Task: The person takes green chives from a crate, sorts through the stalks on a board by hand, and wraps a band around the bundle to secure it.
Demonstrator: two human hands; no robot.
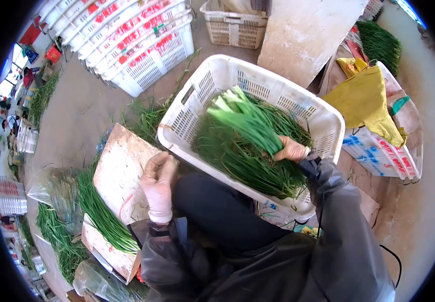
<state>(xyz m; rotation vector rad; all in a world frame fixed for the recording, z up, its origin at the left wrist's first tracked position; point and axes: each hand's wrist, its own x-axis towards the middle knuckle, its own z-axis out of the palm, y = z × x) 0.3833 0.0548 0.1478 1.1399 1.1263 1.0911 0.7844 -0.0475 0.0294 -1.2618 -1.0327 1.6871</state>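
We see our right hand (290, 149) closed around a bunch of green chives (247, 123), gripping it near its lower end, over the far side of a white plastic basket (328, 121). The bunch runs along a slanted line from the hand up and to the left in the view, so its long axis lies diagonally across the basket, with the pale, cut ends fanned out at the upper left and the darker length gathered inside the fist. Beneath it a layer of loose chives (247, 166) fills the basket, its strands lying roughly along the same slant.

Our left hand (159, 183), in a pale glove, rests open with the fingers loosely curled, touching the near rim of the basket and lying over the edge of a worn board (119, 173). It holds nothing. A long sheaf of chives (101, 214) lies along the left side of that board, running from top to bottom in the view.

The basket sits tilted against our dark-trousered knee (222, 211). Further off stands a stack of white crates (137, 35) with red lettering along their sides; the writing is too small and too curved by the lens for us to read. To the right, a yellow cloth (366, 100) is draped over another white crate (378, 151) bearing blue and red markings, likewise unreadable.
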